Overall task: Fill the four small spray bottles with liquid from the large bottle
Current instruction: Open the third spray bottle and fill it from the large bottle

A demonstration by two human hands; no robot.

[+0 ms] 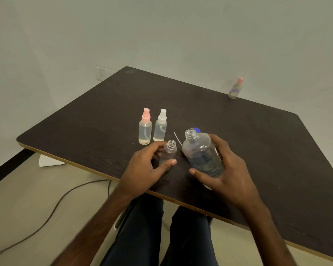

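Observation:
My left hand (148, 167) grips a small clear spray bottle (168, 153) that stands uncapped on the dark table (85, 121). My right hand (225, 166) holds the large clear bottle (201, 153), uncapped and tilted with its mouth toward the small bottle. A blue cap (196, 129) lies just behind the large bottle. A thin white spray tube (177, 138) lies on the table between them. Two capped small bottles stand behind my left hand, one with a pink sprayer (145, 129), one with a white sprayer (160, 127). Another pink-capped bottle (235, 88) stands at the far edge.
The table's near edge runs diagonally just under my wrists, with my legs (161, 227) below it. A dark cable (52, 208) trails over the floor at the left. A white wall backs the table.

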